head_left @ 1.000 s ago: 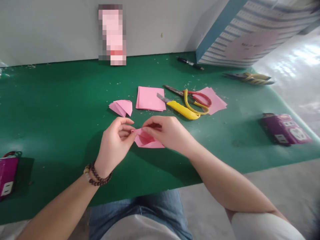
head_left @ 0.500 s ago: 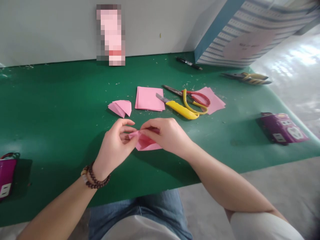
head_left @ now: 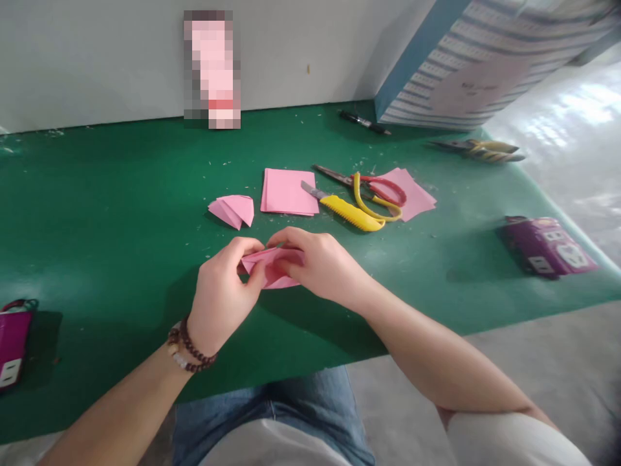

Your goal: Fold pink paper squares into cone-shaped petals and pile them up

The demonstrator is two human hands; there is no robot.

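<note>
A partly folded sheet of pink paper [head_left: 279, 278] is held between both my hands, just above the green table. My left hand [head_left: 226, 278] pinches its left end, thumb in front and fingers behind. From the other side, my right hand [head_left: 320, 262] grips the paper with the thumb pressed inside the fold and fingertips at the top edge. Parts of the paper are hidden by my right hand. Beyond my hands lie a folded pink paper piece [head_left: 233, 210] and a stack of square pink sheets [head_left: 288, 192].
A yellow utility knife [head_left: 352, 213] rests partly on the stack. Scissors [head_left: 383, 191] lie over more pink sheets [head_left: 412, 194]. Farther back are a pen [head_left: 363, 123], pliers [head_left: 485, 150] and a striped box [head_left: 436, 84]. Purple power strips [head_left: 548, 246] sit at either side of the green table [head_left: 121, 175].
My left fingers have closed onto the paper's left end, and my right thumb has moved inside the fold. The paper has shifted slightly left and up.
</note>
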